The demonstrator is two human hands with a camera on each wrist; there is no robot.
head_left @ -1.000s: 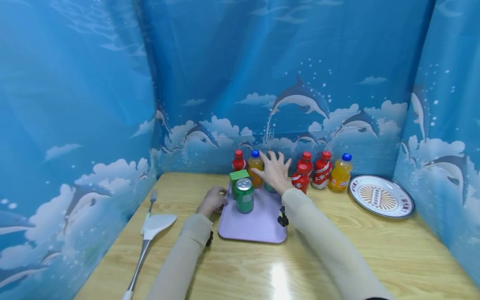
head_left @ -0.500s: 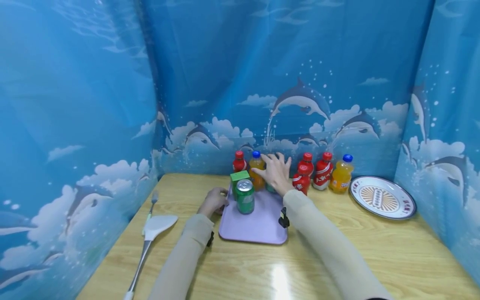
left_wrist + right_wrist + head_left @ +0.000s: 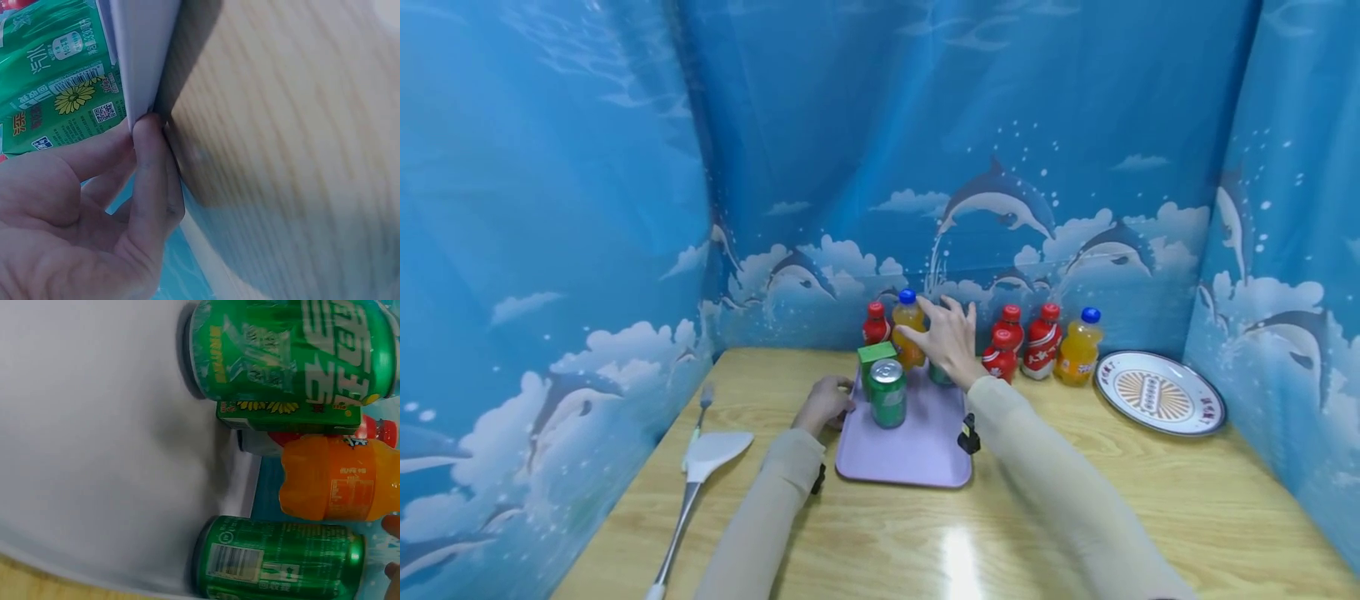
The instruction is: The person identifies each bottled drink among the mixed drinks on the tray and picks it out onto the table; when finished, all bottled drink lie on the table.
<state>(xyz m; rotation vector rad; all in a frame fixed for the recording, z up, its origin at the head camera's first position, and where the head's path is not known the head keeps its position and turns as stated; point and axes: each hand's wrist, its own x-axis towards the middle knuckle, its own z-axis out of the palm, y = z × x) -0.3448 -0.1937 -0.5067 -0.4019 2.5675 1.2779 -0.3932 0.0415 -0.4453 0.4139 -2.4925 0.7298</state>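
At the tray's left edge, my left hand (image 3: pixel 827 402) pinches the rim of the pale purple tray (image 3: pixel 910 457) between thumb and fingers. My right hand (image 3: pixel 949 340) grips an orange soda bottle (image 3: pixel 910 323) with a blue cap near its top, at the tray's far end. In the right wrist view only fingertips (image 3: pixel 392 526) show, beside that bottle's upper end. On the tray stand a green can (image 3: pixel 889 396), a green drink carton (image 3: pixel 876 355) behind it, and a second green can (image 3: pixel 281 559), partly covered by my right hand in the head view.
A red bottle (image 3: pixel 876 325) stands behind the carton. Right of the tray are several red bottles (image 3: pixel 1042 342), another orange soda bottle (image 3: pixel 1078 350) and a patterned plate (image 3: pixel 1159 393). A white spatula (image 3: pixel 715 454) and a fork (image 3: pixel 703 404) lie left. Blue dolphin curtains enclose the table.
My right hand's spread fingers have closed in on the orange soda bottle, which has risen slightly. My left hand has stayed on the tray's rim.
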